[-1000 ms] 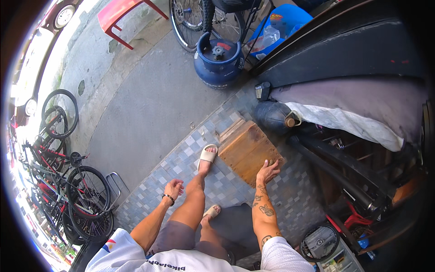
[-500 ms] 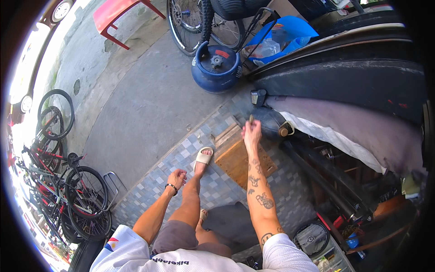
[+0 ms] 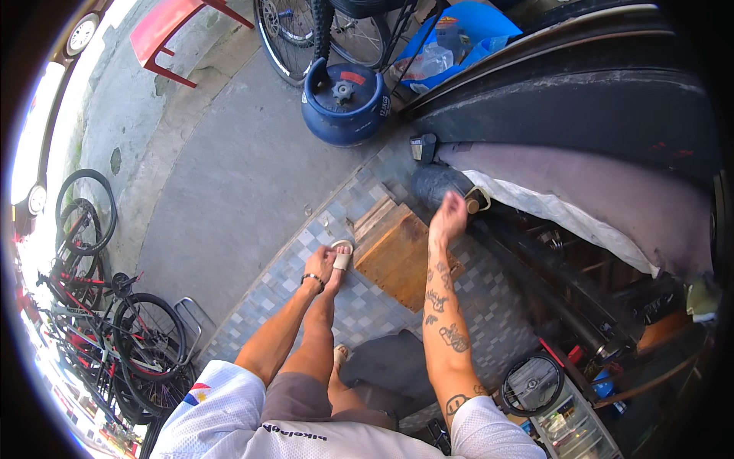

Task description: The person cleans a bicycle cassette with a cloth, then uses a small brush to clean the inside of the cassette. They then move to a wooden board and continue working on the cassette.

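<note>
My right hand (image 3: 448, 219) is raised past the far right side of a wooden box (image 3: 394, 264), its fingers closed and blurred. Whatever they may hold is hidden. Close beyond that hand lies a dark rounded thing (image 3: 440, 183), and beside the fingers is a tan round knob (image 3: 473, 206) with a pale loop around it. My left hand (image 3: 323, 264) hangs to the left of the box, above my sandaled foot (image 3: 343, 255) from this angle. Its fingers are curled together, with nothing visible in them.
Beyond the tiled strip stands a blue gas cylinder (image 3: 345, 103). A blue bag (image 3: 478, 30) with plastic bottles is behind it. Several bicycles (image 3: 145, 336) crowd the left, and a red table (image 3: 164, 30) stands far left. Black tubes (image 3: 550, 283) and a draped cloth (image 3: 596, 199) border the right.
My right hand has moved right and slightly nearer, toward the tan knob; the small thing seen at its fingertips no longer shows. My left hand has moved right and farther out. The view has shifted.
</note>
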A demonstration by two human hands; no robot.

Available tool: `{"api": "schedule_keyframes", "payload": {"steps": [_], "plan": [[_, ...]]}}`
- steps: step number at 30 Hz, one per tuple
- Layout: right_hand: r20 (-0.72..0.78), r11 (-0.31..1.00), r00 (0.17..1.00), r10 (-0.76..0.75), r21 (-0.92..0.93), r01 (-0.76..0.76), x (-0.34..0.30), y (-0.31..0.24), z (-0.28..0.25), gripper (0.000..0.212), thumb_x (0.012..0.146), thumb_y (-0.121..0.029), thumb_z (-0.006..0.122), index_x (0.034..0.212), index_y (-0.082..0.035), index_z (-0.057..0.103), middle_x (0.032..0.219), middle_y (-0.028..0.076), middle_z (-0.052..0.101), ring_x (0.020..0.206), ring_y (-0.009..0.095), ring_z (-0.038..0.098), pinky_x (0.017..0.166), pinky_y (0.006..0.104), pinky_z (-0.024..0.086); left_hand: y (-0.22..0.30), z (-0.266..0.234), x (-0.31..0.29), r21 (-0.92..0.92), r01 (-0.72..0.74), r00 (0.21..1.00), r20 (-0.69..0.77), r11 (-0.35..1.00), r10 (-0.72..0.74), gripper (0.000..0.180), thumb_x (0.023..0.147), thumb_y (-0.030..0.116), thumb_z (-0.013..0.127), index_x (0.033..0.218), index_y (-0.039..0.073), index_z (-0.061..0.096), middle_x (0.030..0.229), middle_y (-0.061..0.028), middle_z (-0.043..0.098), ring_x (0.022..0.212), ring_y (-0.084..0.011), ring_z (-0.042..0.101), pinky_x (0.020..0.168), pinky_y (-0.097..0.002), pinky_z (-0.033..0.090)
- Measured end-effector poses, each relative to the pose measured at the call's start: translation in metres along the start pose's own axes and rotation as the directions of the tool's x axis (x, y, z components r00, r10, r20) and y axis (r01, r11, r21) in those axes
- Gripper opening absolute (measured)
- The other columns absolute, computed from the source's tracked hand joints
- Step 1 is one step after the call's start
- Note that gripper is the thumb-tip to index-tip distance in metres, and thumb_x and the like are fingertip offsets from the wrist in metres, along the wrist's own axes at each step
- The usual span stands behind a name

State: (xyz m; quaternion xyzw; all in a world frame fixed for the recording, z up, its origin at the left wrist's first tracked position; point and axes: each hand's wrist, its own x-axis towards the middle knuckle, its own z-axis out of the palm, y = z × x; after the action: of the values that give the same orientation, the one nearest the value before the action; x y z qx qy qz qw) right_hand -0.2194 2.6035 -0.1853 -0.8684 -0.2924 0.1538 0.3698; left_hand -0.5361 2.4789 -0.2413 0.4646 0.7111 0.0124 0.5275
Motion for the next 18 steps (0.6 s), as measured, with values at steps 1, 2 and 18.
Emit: {"api": "schedule_keyframes", "payload": {"steps": [1, 2, 18], "plan": [[-0.216, 0.987, 0.976, 0.01, -0.153, -0.044, -0.023, 0.046, -0.027, 0.031, 0.1, -0.032, 0.067, 0.112, -0.003, 0.069, 0.105, 0.016, 0.066, 0.095, 0.03, 0.065, 0.082, 0.0405, 0.053, 0.015, 0.013, 0.022, -0.062, -0.053, 0.998, 0.018, 0.997, 0.054, 0.043, 0.1, 0.039, 0.058, 0.121, 0.002, 0.068, 0.11, -0.0211, 0.074, 0.105, -0.0388, 0.07, 0.093, -0.0454, 0.055], [-0.386, 0.942, 0.918, 0.085, -0.269, -0.2, -0.048, 0.088, -0.057, 0.035, 0.099, -0.031, 0.068, 0.12, -0.003, 0.064, 0.107, 0.017, 0.061, 0.097, 0.031, 0.063, 0.084, 0.0413, 0.053, 0.03, 0.027, 0.045, -0.095, -0.081, 0.995, 0.058, 0.992, 0.086, 0.05, 0.1, 0.042, 0.058, 0.129, 0.002, 0.064, 0.12, -0.0231, 0.071, 0.113, -0.0389, 0.067, 0.098, -0.046, 0.052], [0.408, 0.327, 0.511, 0.756, 0.441, -0.836, -0.272, 0.15, -0.279, 0.089, 0.102, -0.073, 0.034, 0.16, -0.005, 0.033, 0.163, 0.014, 0.037, 0.151, 0.026, 0.034, 0.123, 0.0398, 0.024, 0.077, -0.01, -0.055, -0.296, -0.031, 0.757, 0.617, 0.955, 0.216, 0.092, 0.103, 0.071, 0.029, 0.161, 0.0, 0.024, 0.165, -0.0187, 0.032, 0.155, -0.0285, 0.025, 0.127, -0.037, 0.016]]}}
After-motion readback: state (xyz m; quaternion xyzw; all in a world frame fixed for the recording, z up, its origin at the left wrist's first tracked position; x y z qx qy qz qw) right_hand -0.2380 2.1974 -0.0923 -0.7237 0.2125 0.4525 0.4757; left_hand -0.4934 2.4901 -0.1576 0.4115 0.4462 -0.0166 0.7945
